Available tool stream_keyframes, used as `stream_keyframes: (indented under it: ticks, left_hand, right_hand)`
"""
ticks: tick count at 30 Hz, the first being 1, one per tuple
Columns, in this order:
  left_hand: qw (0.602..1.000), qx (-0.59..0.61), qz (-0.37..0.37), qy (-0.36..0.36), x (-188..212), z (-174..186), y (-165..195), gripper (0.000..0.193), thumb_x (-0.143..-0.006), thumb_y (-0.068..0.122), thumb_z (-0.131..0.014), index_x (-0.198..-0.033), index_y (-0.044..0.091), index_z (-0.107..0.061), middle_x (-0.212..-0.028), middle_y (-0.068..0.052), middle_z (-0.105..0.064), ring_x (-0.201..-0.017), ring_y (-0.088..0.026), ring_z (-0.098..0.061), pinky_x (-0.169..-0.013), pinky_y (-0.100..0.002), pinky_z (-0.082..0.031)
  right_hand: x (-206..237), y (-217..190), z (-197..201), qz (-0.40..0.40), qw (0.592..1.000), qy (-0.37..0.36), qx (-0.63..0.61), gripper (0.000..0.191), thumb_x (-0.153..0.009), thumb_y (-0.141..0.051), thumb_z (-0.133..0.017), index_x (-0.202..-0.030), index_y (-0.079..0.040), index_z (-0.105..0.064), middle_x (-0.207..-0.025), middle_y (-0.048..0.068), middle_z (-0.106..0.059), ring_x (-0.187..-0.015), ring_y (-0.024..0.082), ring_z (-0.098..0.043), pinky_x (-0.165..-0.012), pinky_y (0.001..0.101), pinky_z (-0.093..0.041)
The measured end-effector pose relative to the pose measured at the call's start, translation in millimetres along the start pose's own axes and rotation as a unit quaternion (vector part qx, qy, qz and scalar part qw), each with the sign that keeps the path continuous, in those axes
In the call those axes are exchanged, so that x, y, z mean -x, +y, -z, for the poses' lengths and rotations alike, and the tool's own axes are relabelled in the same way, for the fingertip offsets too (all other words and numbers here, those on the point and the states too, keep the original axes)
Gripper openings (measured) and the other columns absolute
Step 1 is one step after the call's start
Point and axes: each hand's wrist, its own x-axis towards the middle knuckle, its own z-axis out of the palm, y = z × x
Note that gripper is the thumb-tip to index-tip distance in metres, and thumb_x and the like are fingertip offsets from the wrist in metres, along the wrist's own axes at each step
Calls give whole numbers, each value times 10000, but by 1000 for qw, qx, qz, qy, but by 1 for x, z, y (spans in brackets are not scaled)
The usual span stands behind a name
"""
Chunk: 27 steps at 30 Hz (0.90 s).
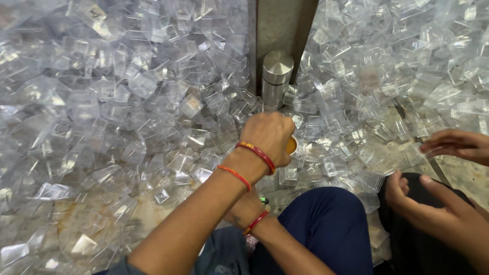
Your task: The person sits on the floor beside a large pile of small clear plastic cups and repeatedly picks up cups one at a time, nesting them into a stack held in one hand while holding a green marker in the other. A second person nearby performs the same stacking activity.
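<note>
My left hand (270,135) reaches forward from the lower left, curled into a fist, with red and orange threads around the wrist. A small round yellow-orange thing (292,145) shows at the fist's right edge, and the fingers are closed on it. My right hand (245,210), with a red thread on its wrist, lies under the left forearm above my blue-trousered knee (321,224). It is mostly hidden. A small green bit (264,200) shows beside it. Heaps of small clear plastic boxes (153,102) lie all around both hands.
A steel cylindrical bottle (276,76) stands upright against a grey pillar (282,25), just beyond my left fist. More clear boxes (387,66) are piled at the right. At the right edge are another person's two hands (453,145) (433,203), in dark clothing. A bare patch of floor (468,175) shows there.
</note>
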Motion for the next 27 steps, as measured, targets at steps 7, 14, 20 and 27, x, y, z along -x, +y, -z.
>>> stream_keyframes:
  ticks: [7, 14, 20, 27]
  left_hand:
    - [998, -15, 13, -56, -9, -70, -18, 293, -636, 206, -850, -864, 72, -724, -928, -161, -721, -897, -354, -712, -800, -453, -565]
    - [997, -22, -6, -69, -6, -123, -37, 285, -651, 205, -845, -866, 62, -724, -949, -143, -721, -928, -348, -708, -823, -446, -562]
    - [993, -16, 11, -118, -8, -147, -44, 315, -662, 228, -849, -892, 56, -721, -981, -154, -710, -958, -346, -703, -804, -447, -570]
    - [992, -45, -2, -117, -5, -175, -49, 196, -729, 124, -762, -918, 89, -724, -999, -126, -712, -963, -310, -714, -810, -423, -574]
  right_hand:
    - [139, -102, -94, 208, 959, -133, 138, 442, -922, -52, -629, -1282, 107, -428, -1355, 277, -457, -1353, 439, -420, -1137, 539, -293]
    - [162, -130, -112, 70, 943, -294, -142, 447, -1031, -127, -381, -1421, 87, -342, -1626, 263, -376, -1471, 357, -288, -1202, 489, -220]
    - [165, -142, -119, -18, 921, -293, -257, 446, -1019, -190, -373, -1421, 3, -377, -1601, 168, -372, -1476, 284, -294, -1229, 446, -231]
    - [162, -147, -115, -28, 948, -318, -16, 410, -1019, -224, -374, -1391, -66, -447, -1545, 86, -426, -1464, 228, -355, -1236, 412, -275]
